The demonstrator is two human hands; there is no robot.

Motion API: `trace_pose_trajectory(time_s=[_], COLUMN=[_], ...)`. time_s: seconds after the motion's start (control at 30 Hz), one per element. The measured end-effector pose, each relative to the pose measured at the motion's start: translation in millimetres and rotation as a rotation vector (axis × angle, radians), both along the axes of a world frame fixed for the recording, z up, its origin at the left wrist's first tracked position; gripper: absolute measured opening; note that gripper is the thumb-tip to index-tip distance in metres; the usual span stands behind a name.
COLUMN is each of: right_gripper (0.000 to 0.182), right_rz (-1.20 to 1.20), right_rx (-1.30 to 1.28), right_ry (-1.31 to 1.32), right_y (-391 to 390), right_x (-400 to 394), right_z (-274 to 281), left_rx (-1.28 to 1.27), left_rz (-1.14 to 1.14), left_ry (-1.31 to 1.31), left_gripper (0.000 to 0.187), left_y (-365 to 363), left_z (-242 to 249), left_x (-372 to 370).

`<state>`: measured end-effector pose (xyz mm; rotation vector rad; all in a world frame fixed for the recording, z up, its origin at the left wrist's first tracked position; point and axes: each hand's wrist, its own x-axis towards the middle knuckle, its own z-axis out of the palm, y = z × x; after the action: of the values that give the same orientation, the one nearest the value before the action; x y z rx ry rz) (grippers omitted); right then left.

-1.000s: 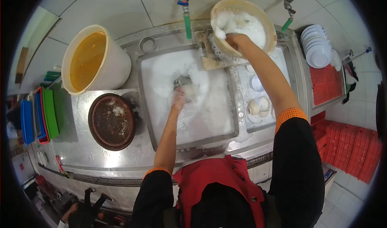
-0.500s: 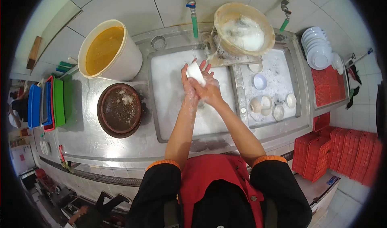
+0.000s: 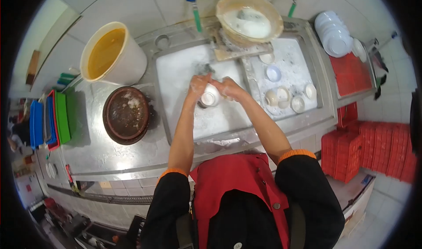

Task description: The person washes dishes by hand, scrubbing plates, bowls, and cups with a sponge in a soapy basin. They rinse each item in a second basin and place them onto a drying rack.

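Over the foam-filled left sink basin (image 3: 176, 117), my left hand (image 3: 200, 85) and my right hand (image 3: 231, 89) close round a small white bowl (image 3: 210, 96). The bowl's rounded base with its foot ring faces up toward me. The fingers of my left hand curl at its far left side, and those of my right hand grip its right side. Just beyond my fingertips, a dark patch (image 3: 204, 68) shows in the suds; I cannot make out what it is. Foam hides whatever lies lower in the basin.
In the right basin (image 3: 318, 79), several small bowls (image 3: 297, 104) sit among suds. A large soapy tub (image 3: 220, 16) stands behind the divider. To the left are a brown round lid (image 3: 127, 115) and a bucket of yellow liquid (image 3: 138, 60). White plates (image 3: 337, 44) are stacked at right.
The white bowl has been lowered toward the foam and turned base-up. My hands have moved down with it, from raised and partly spread to curled round it. The whole view has shifted slightly.
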<state>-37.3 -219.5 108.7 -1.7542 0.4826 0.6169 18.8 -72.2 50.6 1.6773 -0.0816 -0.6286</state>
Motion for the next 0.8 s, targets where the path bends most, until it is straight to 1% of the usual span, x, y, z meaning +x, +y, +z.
trace_pose_trajectory(time_s=[0.03, 0.07, 0.1, 0.13, 0.2, 0.23, 0.27, 0.3, 0.33, 0.37, 0.4, 0.43, 0.47, 0.5, 0.53, 0.57, 0.6, 0.67, 0.7, 0.77, 0.8], right_gripper=[0.068, 0.066, 0.063, 0.063, 0.061, 0.062, 0.063, 0.064, 0.077, 0.084, 0.085, 0.080, 0.075, 0.075, 0.067, 0.060, 0.060, 0.050, 0.046, 0.044, 0.043], right_rz=[-0.091, -0.185, -0.292, -0.324, -0.799, -0.861, -0.943, -1.019, -1.041, -1.143, -1.082, -1.012, -0.938, -0.933, -0.756, -0.581, -0.581, -0.292, -0.393, -0.504, -0.395], right_rx=[0.045, 0.086, 0.091, 0.081, 0.253, 0.190, 0.073, -0.047, -0.235, -0.573, -0.629, -0.733, -0.834, -0.848, -0.820, -0.786, -0.798, -1.566, -1.551, -1.622, -1.657], right_ry=[-0.074, -0.156, -0.238, -0.240, -0.284, -0.302, -0.311, -0.324, -0.324, -0.336, -0.333, -0.293, -0.242, -0.233, -0.134, -0.033, -0.028, -0.216, -0.209, -0.480, -0.761], right_y=[1.3, 1.3, -0.1, -8.0, -20.0, -45.2, -62.0, -82.0, -119.1, -146.9, -167.6, -210.5, -249.4, -269.5, -285.7, -295.2, -299.5, -302.2, -295.8, -280.6, -282.5], right_x=[-1.6, -1.3, -0.7, -2.3, -4.2, -7.5, -17.7, -27.6, -35.7, -44.2, -59.9, -71.6, -84.6, -94.4, -102.3, -105.3, -99.7, -96.2, -76.5, -29.5, -5.5], right_z=[-5.0, -11.1, -23.6, -34.7, -46.9, -68.1, -47.0, -22.9, -34.4, -33.2, -12.8, -31.7, -59.5, -66.6, -69.8, -70.6, -66.2, -55.9, -30.5, 16.3, 33.2], left_rx=[-0.084, -0.169, -0.300, -0.301, -0.721, -0.613, -0.536, -0.205, 0.129, 0.208, 0.286, 0.548, 0.710, 0.872, 0.861, 0.930, 0.991, 1.040, 1.049, 1.089, 1.105], left_rz=[0.099, 0.194, 0.369, 0.336, 0.535, 0.442, 0.014, -0.068, -0.141, -0.093, -0.039, 0.001, -0.044, -0.093, -0.099, -0.214, -0.333, -0.588, -0.686, -0.823, -0.868], left_ry=[-0.031, -0.063, 0.288, 0.295, 0.390, 0.427, 0.283, -0.049, -0.375, -0.567, -0.761, -0.604, -0.620, -0.635, -0.624, -0.606, -0.593, -0.470, -0.394, -0.289, -0.246], left_gripper=[0.034, 0.034, 0.032, 0.032, 0.034, 0.035, 0.039, 0.038, 0.039, 0.042, 0.046, 0.056, 0.059, 0.062, 0.062, 0.060, 0.059, 0.060, 0.060, 0.061, 0.061], left_y=[-4.7, -12.6, -22.3, -34.8, -57.5, -64.7, -57.4, -56.8, -59.1, -53.1, -45.4, -44.1, -41.6, -40.2, -38.6, -36.8, -34.9, -27.7, -23.7, -18.1, -16.6], left_z=[-4.5, 1.4, -5.0, -12.9, -15.1, -48.0, -45.4, -51.8, -63.3, -96.8, -126.1, -115.7, -95.0, -80.3, -80.8, -85.8, -91.9, -122.3, -140.6, -170.7, -180.9], left_x=[-4.6, -7.1, -6.8, -13.9, -45.4, -56.2, -66.7, -69.7, -70.5, -59.8, -44.6, -36.0, -22.5, -5.8, 7.1, 21.2, 35.3, 57.9, 67.7, 79.9, 81.3])
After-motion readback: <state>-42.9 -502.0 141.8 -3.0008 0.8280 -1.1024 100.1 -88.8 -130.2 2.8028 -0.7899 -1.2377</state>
